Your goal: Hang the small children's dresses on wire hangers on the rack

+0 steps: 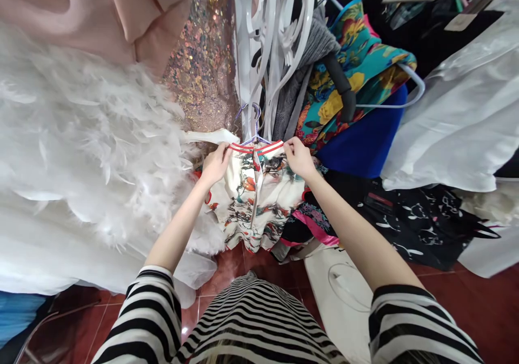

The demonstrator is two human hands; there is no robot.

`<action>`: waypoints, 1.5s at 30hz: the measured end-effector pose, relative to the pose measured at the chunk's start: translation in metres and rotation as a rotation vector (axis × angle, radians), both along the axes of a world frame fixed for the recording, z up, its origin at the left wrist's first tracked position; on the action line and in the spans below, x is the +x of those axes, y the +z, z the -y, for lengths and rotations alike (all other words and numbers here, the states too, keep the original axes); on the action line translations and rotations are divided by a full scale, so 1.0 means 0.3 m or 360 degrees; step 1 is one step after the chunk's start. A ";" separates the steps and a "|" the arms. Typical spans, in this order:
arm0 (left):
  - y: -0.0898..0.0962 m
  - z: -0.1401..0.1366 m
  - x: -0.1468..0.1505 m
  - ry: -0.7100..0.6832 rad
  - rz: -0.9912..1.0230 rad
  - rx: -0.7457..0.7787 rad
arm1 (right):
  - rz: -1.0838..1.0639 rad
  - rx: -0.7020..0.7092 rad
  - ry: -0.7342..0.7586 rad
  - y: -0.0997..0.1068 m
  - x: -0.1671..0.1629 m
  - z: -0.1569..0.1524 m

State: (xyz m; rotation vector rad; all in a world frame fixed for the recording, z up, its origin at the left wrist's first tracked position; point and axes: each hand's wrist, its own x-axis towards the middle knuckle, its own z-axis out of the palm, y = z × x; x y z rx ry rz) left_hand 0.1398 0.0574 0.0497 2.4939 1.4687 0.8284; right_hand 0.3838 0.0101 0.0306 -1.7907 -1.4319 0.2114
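A white patterned garment with orange and dark prints and a red-and-white striped waistband (267, 191) hangs in front of me on a purple wire hanger (257, 123). My left hand (217, 164) pinches the left end of the striped band. At the other end, my right hand (299, 157) grips the same band between thumb and fingers. The band is stretched out between both hands, and the garment drops below it with a slit or fold down its middle. Part of the hanger is hidden behind the cloth.
White feathered clothing (93, 137) fills the left side, beside a sequined cloth (206, 55). White curved metalwork (271, 39) rises behind. On the right hang a teal floral garment (357, 55), blue cloth (365, 142) and white satin (454, 120). Red tiles (223, 269) cover the floor.
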 end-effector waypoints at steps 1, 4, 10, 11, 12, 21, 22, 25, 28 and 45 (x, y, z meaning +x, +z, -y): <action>-0.012 0.010 -0.006 0.0015 -0.0042 0.0025 | 0.0062 -0.0025 -0.0014 -0.003 0.002 0.013; -0.051 0.041 -0.023 0.0052 -0.0130 0.0145 | 0.0219 -0.0091 -0.0019 -0.027 0.023 0.053; -0.116 0.059 -0.074 0.0139 -0.0070 0.0409 | 0.0344 -0.0099 0.0128 -0.090 0.136 0.110; -0.125 0.054 -0.091 0.0161 -0.0028 0.0436 | 0.0335 -0.0105 0.0160 -0.095 0.154 0.117; -0.135 0.048 -0.111 0.0194 0.0014 0.0449 | 0.0317 -0.0105 0.0186 -0.098 0.169 0.122; -0.153 0.026 -0.290 0.0076 0.0167 0.0213 | 0.0038 0.0006 0.0142 -0.104 0.172 0.134; -0.149 0.031 -0.296 0.0071 0.0194 0.0199 | 0.0020 0.0014 0.0123 -0.104 0.167 0.135; -0.132 0.047 -0.300 0.0058 0.0272 0.0106 | -0.0011 0.0043 0.0094 -0.102 0.154 0.139; -0.112 0.051 -0.296 0.0067 0.0346 -0.0017 | -0.0049 0.0122 0.0104 -0.105 0.148 0.142; -0.110 0.051 -0.240 0.0187 0.0108 0.0228 | 0.0225 0.0362 0.0154 -0.136 0.163 0.120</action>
